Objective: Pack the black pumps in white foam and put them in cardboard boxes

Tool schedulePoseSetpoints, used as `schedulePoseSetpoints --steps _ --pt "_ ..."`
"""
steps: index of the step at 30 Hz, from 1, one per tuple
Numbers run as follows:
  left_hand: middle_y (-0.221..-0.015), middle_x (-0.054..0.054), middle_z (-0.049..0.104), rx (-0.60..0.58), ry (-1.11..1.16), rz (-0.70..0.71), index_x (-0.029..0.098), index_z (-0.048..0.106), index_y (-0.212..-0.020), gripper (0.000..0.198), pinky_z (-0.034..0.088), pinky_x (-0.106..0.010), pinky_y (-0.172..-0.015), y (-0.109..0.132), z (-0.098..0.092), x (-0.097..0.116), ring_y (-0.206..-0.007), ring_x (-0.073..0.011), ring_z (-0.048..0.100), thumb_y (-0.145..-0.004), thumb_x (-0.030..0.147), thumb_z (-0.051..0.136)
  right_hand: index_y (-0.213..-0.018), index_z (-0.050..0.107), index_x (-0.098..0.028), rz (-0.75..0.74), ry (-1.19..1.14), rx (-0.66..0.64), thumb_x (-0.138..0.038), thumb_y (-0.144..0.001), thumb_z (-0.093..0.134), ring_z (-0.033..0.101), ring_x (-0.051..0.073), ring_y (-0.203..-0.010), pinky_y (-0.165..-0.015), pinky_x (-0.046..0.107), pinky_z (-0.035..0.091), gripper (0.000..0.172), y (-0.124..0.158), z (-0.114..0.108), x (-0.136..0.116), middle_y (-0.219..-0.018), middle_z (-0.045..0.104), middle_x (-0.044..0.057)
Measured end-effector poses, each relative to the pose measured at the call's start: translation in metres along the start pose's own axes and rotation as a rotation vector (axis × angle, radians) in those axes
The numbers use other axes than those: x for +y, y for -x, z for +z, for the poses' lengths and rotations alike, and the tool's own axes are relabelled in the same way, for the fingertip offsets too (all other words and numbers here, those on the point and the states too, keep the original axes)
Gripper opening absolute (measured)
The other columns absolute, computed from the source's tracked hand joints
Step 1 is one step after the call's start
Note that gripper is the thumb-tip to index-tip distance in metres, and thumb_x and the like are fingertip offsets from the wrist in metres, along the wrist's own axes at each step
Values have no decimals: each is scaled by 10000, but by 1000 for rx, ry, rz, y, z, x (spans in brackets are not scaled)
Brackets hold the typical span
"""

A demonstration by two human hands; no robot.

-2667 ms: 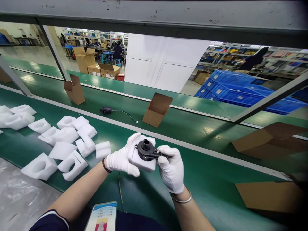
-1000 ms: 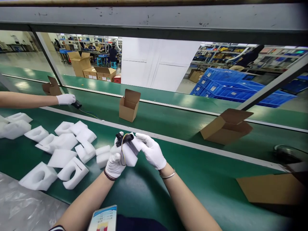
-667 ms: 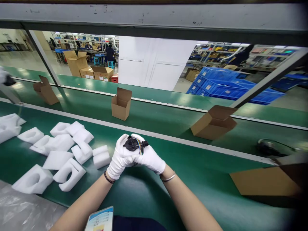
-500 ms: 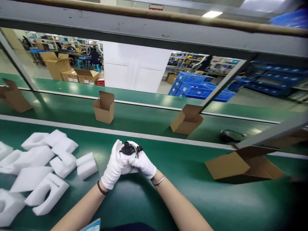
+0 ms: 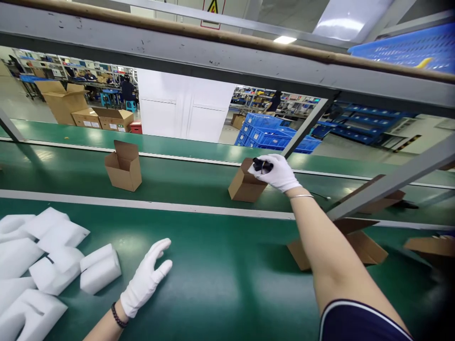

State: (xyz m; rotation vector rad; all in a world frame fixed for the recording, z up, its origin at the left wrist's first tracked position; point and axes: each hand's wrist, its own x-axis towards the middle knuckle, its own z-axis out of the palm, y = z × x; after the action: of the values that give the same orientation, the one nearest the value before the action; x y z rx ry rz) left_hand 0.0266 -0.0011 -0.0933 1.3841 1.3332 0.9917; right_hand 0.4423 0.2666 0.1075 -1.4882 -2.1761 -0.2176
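My right hand (image 5: 276, 173), in a white glove, reaches far out over the moving green belt (image 5: 185, 177) and grips a small black pump (image 5: 263, 165) right above an open brown carton (image 5: 244, 185). Whether white foam is still around the pump is hidden by the glove. My left hand (image 5: 145, 278), also gloved, hovers low over the near green table (image 5: 220, 265) with fingers spread and nothing in it. It is just right of a white foam block (image 5: 100, 268).
Several white foam pieces (image 5: 35, 255) lie at the near left. Another open carton (image 5: 123, 166) rides the belt at left. Flattened cartons (image 5: 359, 244) lie at right. Grey frame bars (image 5: 387, 182) cross above the belt. Blue crates (image 5: 270, 135) and people sit far behind.
My hands have parted. The right hand carried the pump out to the carton on the belt; the left dropped open toward the foam pile. The cartons drifted left and my view turned right.
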Motion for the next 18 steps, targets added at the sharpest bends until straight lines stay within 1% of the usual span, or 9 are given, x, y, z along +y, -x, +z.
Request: schedulePoseSetpoints --steps 2,4,6,9,12,15,16,18 --pt "-1539 -155 474 -21 -45 -20 198 544 -1392 625 372 -495 -1212 3 -2 -1 -1415 -321 473 -891 571 557 -1189 656 -82 -74 112 -25 -299 -733 634 561 344 -1183 -1056 437 462 505 -12 11 13 -1181 627 212" --pt "-1511 -151 514 -12 -67 -57 198 564 -1374 618 388 -491 -1204 6 -9 3 -1383 -319 512 -884 575 558 -1161 679 -82 -124 143 -92 -263 -714 644 590 321 -1125 -1025 396 478 484 -19 24 20 -1173 631 200" --pt "-1476 -151 553 12 -70 -96 191 572 -1363 628 401 -488 -1196 10 -18 8 -1359 -319 538 -876 587 555 -1133 703 -108 -149 140 -155 -233 -690 674 608 316 -1091 -996 380 493 461 -22 36 24 -1170 640 183" --pt "-1444 -143 586 47 -62 -147 190 576 -1358 640 398 -488 -1199 13 -29 13 -1366 -318 533 -872 605 553 -1129 724 -133 -169 145 -243 -207 -674 713 622 320 -1088 -980 372 500 460 -24 48 24 -1200 642 175" --pt "-1447 -132 588 54 -28 -171 200 586 -1341 650 391 -489 -1205 12 -32 14 -1378 -320 522 -860 637 554 -1191 721 -155 -177 146 -316 -197 -652 750 616 313 -1140 -1007 349 490 542 -30 53 22 -1268 629 156" --pt "-1447 -126 590 33 -3 -172 204 599 -1318 642 386 -476 -1211 8 -29 15 -1378 -313 525 -856 647 559 -1242 711 -177 -181 138 -433 -236 -638 785 620 309 -1161 -1016 335 487 611 -44 55 16 -1309 634 124" --pt "-1442 -127 594 26 -1 -178 202 602 -1315 639 389 -473 -1209 7 -28 15 -1372 -311 531 -856 645 563 -1255 706 -179 -170 128 -487 -256 -638 795 636 308 -1134 -993 336 499 629 -50 56 13 -1294 651 114" --pt "-1430 -127 604 16 -4 -193 198 611 -1304 639 403 -469 -1201 6 -25 17 -1357 -310 544 -850 646 572 -1306 678 -171 -91 78 -602 -285 -630 818 681 295 -1022 -906 336 536 700 -62 58 9 -1200 706 96"
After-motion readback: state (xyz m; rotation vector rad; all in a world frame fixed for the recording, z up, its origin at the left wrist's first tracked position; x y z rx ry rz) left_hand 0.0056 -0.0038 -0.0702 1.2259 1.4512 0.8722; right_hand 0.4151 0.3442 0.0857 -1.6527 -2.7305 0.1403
